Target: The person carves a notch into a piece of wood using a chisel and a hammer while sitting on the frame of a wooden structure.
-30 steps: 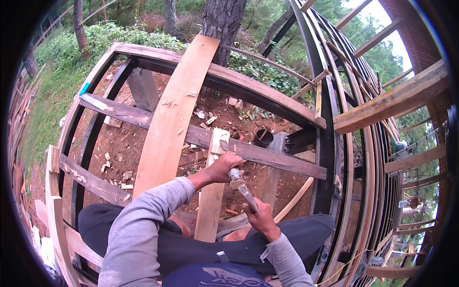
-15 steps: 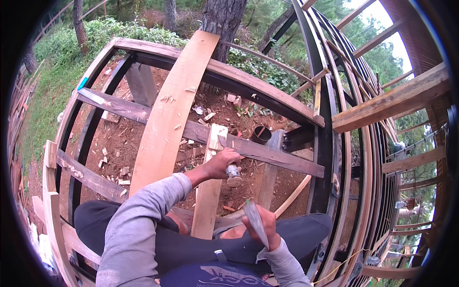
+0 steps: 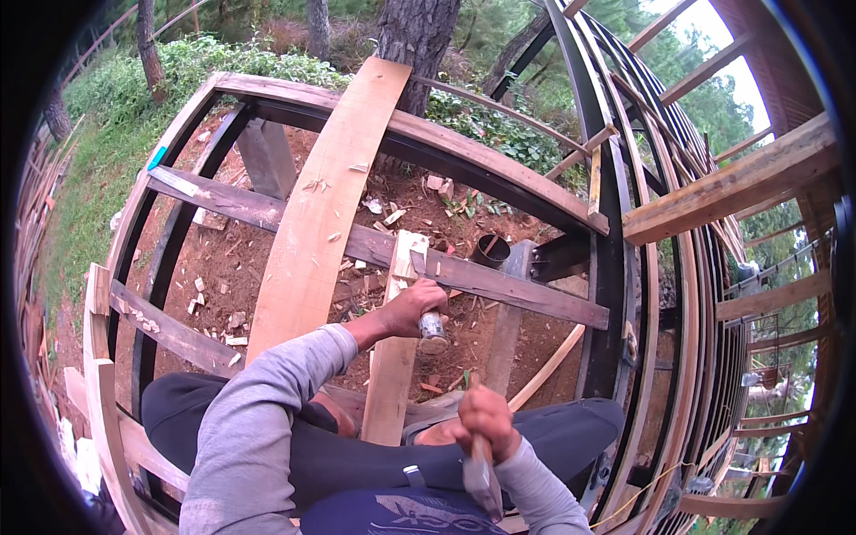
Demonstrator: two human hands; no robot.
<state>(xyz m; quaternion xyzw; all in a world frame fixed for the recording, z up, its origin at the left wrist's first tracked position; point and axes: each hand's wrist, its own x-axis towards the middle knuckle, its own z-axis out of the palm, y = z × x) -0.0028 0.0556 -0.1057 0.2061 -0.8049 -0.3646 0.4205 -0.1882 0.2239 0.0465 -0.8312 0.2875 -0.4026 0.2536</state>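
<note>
My left hand (image 3: 410, 308) is wrapped around a chisel (image 3: 432, 328) with a worn, round-ended handle. The chisel's blade (image 3: 418, 262) rests at the pale, cut end of a narrow timber (image 3: 388, 388), which runs from between my legs onto a dark crossbeam (image 3: 490, 283). Close to my right knee, my right hand (image 3: 489, 417) grips a tool with a wooden handle and a greyish, flat-looking head (image 3: 481, 481). Motion blurs that head, so its exact kind is unclear. My right hand is apart from the chisel.
A wide plank (image 3: 325, 201) strewn with shavings lies across the frame to the left. Dark framing members (image 3: 499, 198) surround gaps over reddish soil scattered with wood chips. A can-like container (image 3: 490, 251) stands beyond the crossbeam. Long timbers (image 3: 731, 192) line the right side.
My right hand has turned, and the tool's head has swung down toward my lap. My left hand and the chisel stay in nearly the same place.
</note>
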